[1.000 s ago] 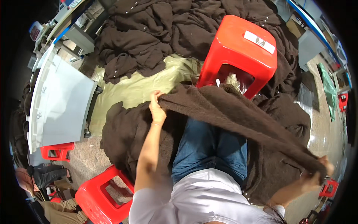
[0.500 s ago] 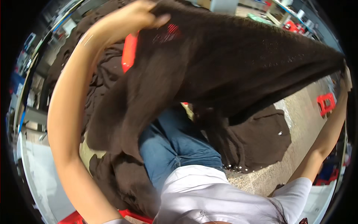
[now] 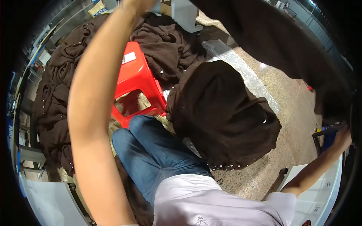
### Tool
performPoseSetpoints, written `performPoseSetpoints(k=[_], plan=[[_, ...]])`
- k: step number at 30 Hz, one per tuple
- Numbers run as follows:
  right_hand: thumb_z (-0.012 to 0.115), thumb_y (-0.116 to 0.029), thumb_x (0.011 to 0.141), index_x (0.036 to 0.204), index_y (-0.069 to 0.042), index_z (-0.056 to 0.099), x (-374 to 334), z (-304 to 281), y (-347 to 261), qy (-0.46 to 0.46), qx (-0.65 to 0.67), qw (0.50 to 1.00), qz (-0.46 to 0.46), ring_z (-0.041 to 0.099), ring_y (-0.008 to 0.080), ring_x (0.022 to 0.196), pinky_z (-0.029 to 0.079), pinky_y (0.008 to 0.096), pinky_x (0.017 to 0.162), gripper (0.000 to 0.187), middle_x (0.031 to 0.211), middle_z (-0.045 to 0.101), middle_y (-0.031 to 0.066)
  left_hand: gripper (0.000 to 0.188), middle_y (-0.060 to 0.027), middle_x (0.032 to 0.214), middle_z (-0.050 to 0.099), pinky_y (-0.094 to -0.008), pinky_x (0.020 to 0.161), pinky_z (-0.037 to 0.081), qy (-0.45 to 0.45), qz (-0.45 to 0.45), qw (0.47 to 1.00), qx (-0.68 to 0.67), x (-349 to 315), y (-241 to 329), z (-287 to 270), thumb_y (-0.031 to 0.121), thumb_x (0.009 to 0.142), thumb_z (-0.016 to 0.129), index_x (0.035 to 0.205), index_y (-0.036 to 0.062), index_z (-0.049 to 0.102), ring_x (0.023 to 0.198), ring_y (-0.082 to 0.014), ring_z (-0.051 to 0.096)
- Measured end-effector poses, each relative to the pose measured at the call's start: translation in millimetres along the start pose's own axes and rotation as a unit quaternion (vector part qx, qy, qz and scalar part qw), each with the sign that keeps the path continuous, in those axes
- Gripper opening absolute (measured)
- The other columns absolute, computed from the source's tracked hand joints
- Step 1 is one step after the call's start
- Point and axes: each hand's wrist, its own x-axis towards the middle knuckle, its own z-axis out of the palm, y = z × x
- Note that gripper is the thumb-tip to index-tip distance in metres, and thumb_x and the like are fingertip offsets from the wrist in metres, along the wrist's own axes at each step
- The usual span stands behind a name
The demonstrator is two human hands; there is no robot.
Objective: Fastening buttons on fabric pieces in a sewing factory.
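A large dark brown fleecy cloth [image 3: 279, 41] is lifted in the air, sweeping from the top edge down to the right rim. At its lower right end my right hand [image 3: 343, 138] is closed on it, dim against the dark rim. My left hand [image 3: 141, 4] is raised at the top edge, its fingers cut off by the frame, so its hold is hidden. Beyond my knees to the right lies a brown cloth heap [image 3: 226, 109] with white specks along its near edge. A red plastic stool [image 3: 140, 69] stands in front of my knees, partly behind my left forearm.
More brown cloth [image 3: 52, 90] is piled along the left and behind the stool [image 3: 166, 45]. Clear plastic sheeting [image 3: 241, 71] lies on the speckled floor [image 3: 290, 109]. White panels flank me at left [image 3: 52, 199] and right [image 3: 313, 188]. A grey post [image 3: 184, 15] stands at the back.
The brown cloth has swung up and to the right, uncovering the red stool and the heap. My left hand has risen to the top edge; my right hand has dropped lower along the right rim.
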Motion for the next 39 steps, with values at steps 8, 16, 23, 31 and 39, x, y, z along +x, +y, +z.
performPoseSetpoints(k=[8, 16, 23, 31, 39], plan=[[0.075, -0.016, 0.078, 0.089, -0.005, 0.067, -190.4, -49.7, 29.8, -0.458, -0.282, 0.721, 0.437, 0.056, 0.0105, 0.063, 0.044, 0.0216, 0.055, 0.017, 0.067, 0.056, -0.0030, 0.033, -0.0093, 0.123, 0.060, -0.0309, 0.097, 0.045, -0.119, -0.166, 0.970, 0.130, -223.2, -190.7, 14.5, -0.014, 0.071, 0.053, 0.096, 0.0031, 0.066, 0.117, -0.0222, 0.055], [0.076, -0.029, 0.077, 0.103, -0.005, 0.073, -327.6, 13.7, 84.1, -0.768, -0.262, 0.471, 0.346, 0.071, 0.0240, 0.083, 0.054, 0.0346, 0.075, 0.035, 0.089, 0.073, 0.0141, 0.039, -0.0256, 0.139, 0.046, -0.0433, 0.110, 0.035, -0.217, -0.362, 0.866, 0.270, -395.4, -179.1, 37.1, 0.013, 0.082, 0.070, 0.119, 0.0075, 0.060, 0.135, -0.0386, 0.038], [0.061, -0.005, 0.089, 0.092, 0.005, 0.066, -453.7, 162.8, 43.8, -0.737, -0.011, 0.558, 0.381, 0.058, 0.0072, 0.066, 0.044, 0.0220, 0.060, 0.012, 0.072, 0.063, 0.0036, 0.024, -0.0164, 0.132, 0.055, -0.0450, 0.107, 0.037, 0.162, -0.271, 0.838, 0.445, -477.6, -14.7, -25.4, 0.009, 0.082, 0.069, 0.106, 0.0086, 0.066, 0.132, -0.0383, 0.042], [0.061, -0.011, 0.093, 0.094, 0.002, 0.066, -576.5, 272.8, -55.5, -0.819, 0.221, 0.435, 0.302, 0.049, 0.0032, 0.060, 0.037, 0.0182, 0.056, 0.014, 0.072, 0.058, -0.0015, 0.028, -0.0208, 0.126, 0.056, -0.0460, 0.103, 0.039, 0.335, -0.500, 0.428, 0.674, -733.0, 191.5, 6.0, 0.009, 0.080, 0.069, 0.107, 0.0074, 0.063, 0.122, -0.0397, 0.049], [0.064, -0.021, 0.094, 0.088, -0.005, 0.064, -632.4, 267.4, -51.0, -0.752, 0.194, 0.381, 0.502, 0.036, 0.0035, 0.041, 0.024, 0.0191, 0.037, 0.017, 0.054, 0.049, -0.0023, 0.057, -0.0221, 0.131, 0.050, -0.0430, 0.102, 0.039, 0.447, -0.610, 0.406, 0.513, -775.8, 232.0, 99.8, 0.036, 0.078, 0.076, 0.120, 0.0033, 0.056, 0.123, -0.0391, 0.046]])
